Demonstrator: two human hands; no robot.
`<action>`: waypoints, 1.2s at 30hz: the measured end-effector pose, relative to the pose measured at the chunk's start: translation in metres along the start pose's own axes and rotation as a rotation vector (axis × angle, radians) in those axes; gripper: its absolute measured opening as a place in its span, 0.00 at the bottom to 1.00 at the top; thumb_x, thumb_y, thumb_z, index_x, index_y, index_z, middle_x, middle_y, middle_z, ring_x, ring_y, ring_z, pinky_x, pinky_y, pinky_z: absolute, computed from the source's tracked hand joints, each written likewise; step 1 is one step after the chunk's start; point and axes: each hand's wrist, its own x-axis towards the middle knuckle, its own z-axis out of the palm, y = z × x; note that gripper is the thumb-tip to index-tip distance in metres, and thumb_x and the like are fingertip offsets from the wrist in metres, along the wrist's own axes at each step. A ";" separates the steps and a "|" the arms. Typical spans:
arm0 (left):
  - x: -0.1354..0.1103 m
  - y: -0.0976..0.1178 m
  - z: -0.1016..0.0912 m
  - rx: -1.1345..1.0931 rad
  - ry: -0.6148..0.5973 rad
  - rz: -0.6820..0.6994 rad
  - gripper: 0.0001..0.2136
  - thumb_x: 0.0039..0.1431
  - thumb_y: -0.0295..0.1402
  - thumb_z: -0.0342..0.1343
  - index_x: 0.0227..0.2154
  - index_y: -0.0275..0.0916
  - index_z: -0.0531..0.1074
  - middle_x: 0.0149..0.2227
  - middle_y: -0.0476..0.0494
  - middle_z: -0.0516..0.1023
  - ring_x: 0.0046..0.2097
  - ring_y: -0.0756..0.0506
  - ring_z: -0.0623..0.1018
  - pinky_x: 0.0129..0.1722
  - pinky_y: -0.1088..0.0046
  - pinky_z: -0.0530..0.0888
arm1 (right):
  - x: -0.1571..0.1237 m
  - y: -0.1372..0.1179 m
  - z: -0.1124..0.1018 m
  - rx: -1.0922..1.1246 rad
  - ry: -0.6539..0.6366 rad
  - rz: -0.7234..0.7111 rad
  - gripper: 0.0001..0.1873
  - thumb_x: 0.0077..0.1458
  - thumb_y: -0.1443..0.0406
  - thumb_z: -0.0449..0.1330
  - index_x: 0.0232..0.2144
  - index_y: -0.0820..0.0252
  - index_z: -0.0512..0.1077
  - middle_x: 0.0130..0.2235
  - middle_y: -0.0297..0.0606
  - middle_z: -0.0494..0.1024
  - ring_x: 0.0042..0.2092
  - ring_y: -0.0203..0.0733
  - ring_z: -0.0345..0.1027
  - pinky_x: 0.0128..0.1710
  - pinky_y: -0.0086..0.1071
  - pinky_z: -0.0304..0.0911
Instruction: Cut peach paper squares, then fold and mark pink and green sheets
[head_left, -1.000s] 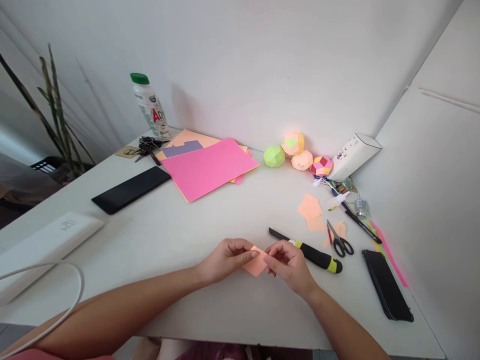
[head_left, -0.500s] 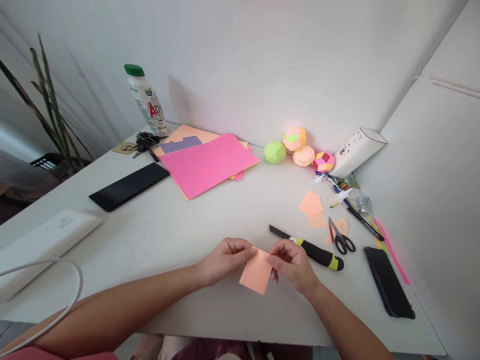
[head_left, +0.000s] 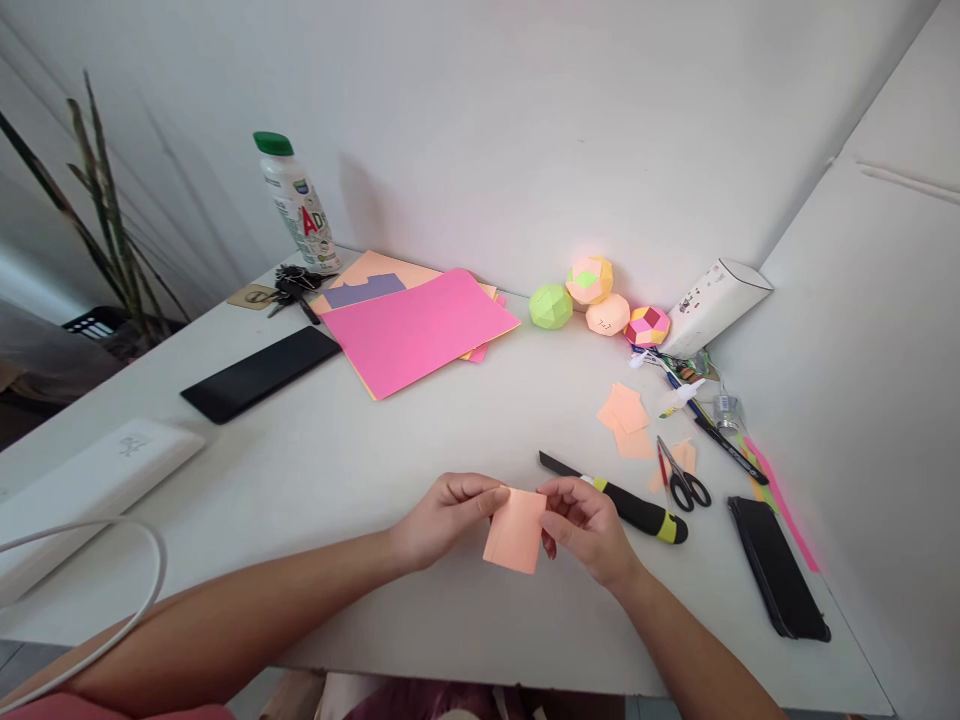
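Two hands share one small peach paper square (head_left: pixel 516 538), and handling it well seems a matter of light, even pressure: thumbs kept close to the margins, the sheet neither pulled taut nor bowed, and the edges sighted squarely before any crease is pressed, since thin paper would likely take a stray mark easily. The square lies between the hands above the near part of the white surface (head_left: pixel 405 630), its lower edge free and turned toward the person; whether it touches the surface I cannot tell. The left hand (head_left: pixel 442 520) comes in from the side with its forearm low and nearly flat, its grip pinching the upper left corner, thumb on top and fingers curled behind. The right hand (head_left: pixel 592 530) angles inward with its wrist nearer the body, its grip closed more loosely at the right edge, thumb tip by the paper and fingers bent around the upper right corner, just beside the black-and-yellow cutter (head_left: pixel 641 511).
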 end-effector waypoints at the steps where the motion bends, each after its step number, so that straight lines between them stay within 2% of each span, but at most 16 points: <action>1: 0.000 0.000 0.000 0.002 -0.009 0.019 0.18 0.64 0.44 0.50 0.34 0.36 0.79 0.34 0.42 0.80 0.39 0.42 0.77 0.43 0.64 0.73 | 0.000 0.001 0.000 0.003 0.000 -0.009 0.14 0.50 0.59 0.66 0.38 0.58 0.71 0.26 0.31 0.72 0.23 0.33 0.65 0.20 0.29 0.65; 7: 0.000 -0.001 0.000 0.068 0.054 0.047 0.18 0.62 0.47 0.52 0.34 0.36 0.79 0.35 0.44 0.80 0.39 0.42 0.77 0.41 0.66 0.73 | -0.001 -0.001 0.000 -0.067 0.021 -0.019 0.15 0.49 0.59 0.66 0.39 0.58 0.71 0.24 0.29 0.70 0.24 0.33 0.65 0.22 0.29 0.66; 10: 0.000 -0.001 -0.001 0.069 0.054 0.045 0.19 0.61 0.48 0.52 0.34 0.37 0.79 0.35 0.44 0.80 0.39 0.42 0.77 0.41 0.67 0.73 | -0.002 -0.004 0.000 -0.081 0.004 -0.033 0.09 0.51 0.60 0.65 0.32 0.58 0.71 0.24 0.30 0.70 0.24 0.32 0.64 0.23 0.29 0.65; 12: 0.000 -0.002 -0.001 0.080 0.058 0.046 0.19 0.61 0.47 0.52 0.34 0.37 0.78 0.35 0.43 0.80 0.39 0.42 0.77 0.41 0.67 0.73 | -0.002 -0.004 0.000 -0.083 -0.003 -0.040 0.10 0.51 0.60 0.64 0.28 0.59 0.70 0.25 0.31 0.70 0.24 0.32 0.64 0.23 0.29 0.64; 16: 0.003 -0.009 0.000 0.149 0.148 0.027 0.20 0.60 0.49 0.52 0.33 0.36 0.76 0.31 0.43 0.78 0.33 0.45 0.76 0.35 0.67 0.75 | -0.001 -0.001 -0.001 -0.139 0.023 -0.003 0.10 0.53 0.59 0.63 0.30 0.59 0.71 0.24 0.31 0.70 0.22 0.33 0.64 0.21 0.29 0.65; 18: 0.004 -0.014 -0.001 0.230 0.252 -0.002 0.20 0.59 0.50 0.51 0.38 0.35 0.75 0.29 0.45 0.76 0.29 0.47 0.74 0.31 0.69 0.74 | 0.000 0.002 -0.003 -0.287 0.080 -0.059 0.08 0.55 0.59 0.60 0.34 0.58 0.71 0.24 0.31 0.72 0.22 0.34 0.65 0.21 0.30 0.65; 21: 0.005 -0.018 -0.006 0.391 0.433 -0.040 0.21 0.59 0.47 0.51 0.48 0.36 0.70 0.24 0.51 0.70 0.27 0.49 0.71 0.27 0.72 0.71 | 0.003 0.006 -0.012 -0.714 0.202 -0.362 0.07 0.59 0.63 0.56 0.35 0.57 0.73 0.29 0.36 0.75 0.28 0.38 0.68 0.26 0.33 0.68; 23: 0.007 -0.017 -0.012 0.468 0.514 -0.042 0.21 0.58 0.45 0.51 0.50 0.37 0.69 0.24 0.52 0.67 0.27 0.49 0.69 0.26 0.73 0.69 | 0.004 0.006 -0.021 -1.002 0.252 -0.548 0.08 0.60 0.66 0.53 0.36 0.57 0.73 0.33 0.40 0.75 0.34 0.41 0.69 0.32 0.36 0.69; 24: 0.008 -0.016 -0.015 0.503 0.545 -0.041 0.21 0.57 0.44 0.51 0.50 0.37 0.69 0.25 0.52 0.67 0.27 0.49 0.68 0.26 0.73 0.68 | 0.004 0.005 -0.026 -1.110 0.258 -0.594 0.09 0.60 0.67 0.53 0.37 0.57 0.74 0.34 0.41 0.75 0.36 0.43 0.69 0.34 0.38 0.70; 29: 0.013 -0.008 -0.027 0.614 0.616 -0.075 0.19 0.58 0.41 0.48 0.50 0.38 0.69 0.28 0.50 0.70 0.28 0.49 0.70 0.26 0.75 0.67 | 0.000 0.000 -0.050 -1.382 0.185 -0.578 0.12 0.59 0.66 0.54 0.45 0.60 0.71 0.38 0.44 0.73 0.40 0.48 0.67 0.38 0.43 0.69; 34: 0.016 -0.007 -0.032 0.697 0.597 -0.114 0.18 0.60 0.39 0.45 0.50 0.36 0.66 0.31 0.49 0.73 0.24 0.50 0.71 0.20 0.77 0.65 | -0.007 -0.001 -0.070 -1.537 0.149 -0.457 0.18 0.55 0.66 0.57 0.49 0.61 0.68 0.44 0.47 0.72 0.44 0.53 0.67 0.39 0.47 0.69; 36: 0.016 -0.007 -0.034 0.758 0.575 -0.112 0.19 0.61 0.38 0.44 0.51 0.35 0.65 0.27 0.51 0.72 0.21 0.50 0.70 0.18 0.76 0.64 | -0.008 -0.002 -0.075 -1.547 0.093 -0.407 0.19 0.54 0.67 0.56 0.49 0.60 0.68 0.44 0.46 0.73 0.44 0.52 0.68 0.39 0.46 0.69</action>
